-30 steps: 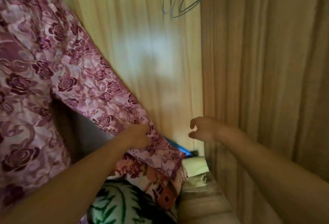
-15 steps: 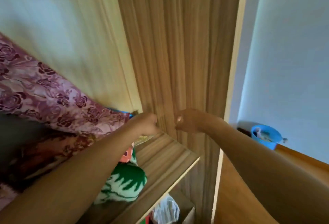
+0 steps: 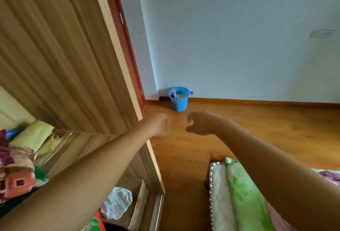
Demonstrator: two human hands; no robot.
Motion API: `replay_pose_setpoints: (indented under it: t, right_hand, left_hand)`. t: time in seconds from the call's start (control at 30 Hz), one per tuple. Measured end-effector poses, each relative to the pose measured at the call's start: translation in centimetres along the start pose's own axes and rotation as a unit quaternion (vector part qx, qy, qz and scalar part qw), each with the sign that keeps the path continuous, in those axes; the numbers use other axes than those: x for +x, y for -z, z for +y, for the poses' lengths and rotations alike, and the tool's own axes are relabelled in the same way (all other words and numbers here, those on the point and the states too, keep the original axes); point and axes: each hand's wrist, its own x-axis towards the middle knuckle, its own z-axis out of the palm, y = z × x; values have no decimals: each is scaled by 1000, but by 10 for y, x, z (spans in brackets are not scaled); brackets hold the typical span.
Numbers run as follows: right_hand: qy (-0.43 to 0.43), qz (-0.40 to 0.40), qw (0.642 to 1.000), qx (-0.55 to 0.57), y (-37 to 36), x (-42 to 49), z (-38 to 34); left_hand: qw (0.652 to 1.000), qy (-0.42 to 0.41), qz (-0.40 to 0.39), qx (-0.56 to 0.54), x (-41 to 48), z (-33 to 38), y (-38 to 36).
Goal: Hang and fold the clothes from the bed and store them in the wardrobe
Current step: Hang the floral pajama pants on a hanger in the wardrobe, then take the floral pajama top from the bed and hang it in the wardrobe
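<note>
1. The left hand [image 3: 159, 125] and right hand [image 3: 199, 124] are both curled closed and hold nothing, out over the floor between the wardrobe [image 3: 64, 56] and the bed [image 3: 239, 194].
2. The clothes [image 3: 331, 174] on the bed show only at the right edge, so a blind reach could grab the bedding instead.
3. The pile [image 3: 20, 175] on the wardrobe shelf [image 3: 88, 144] looks loose, and pushing more in could topple it.
</note>
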Motion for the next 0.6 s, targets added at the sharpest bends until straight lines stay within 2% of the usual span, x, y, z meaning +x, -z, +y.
replay_pose_setpoints:
  t: [0.37,0.6]
  right_hand:
    - [-191,13,980,50,-21,-31,220]
    - [-332,13,935,121,-54,-101,316]
  left_hand:
    - [982,-145,-70,97,133,169,-32]
    - [956,-232,-97,148,192,261,-61]
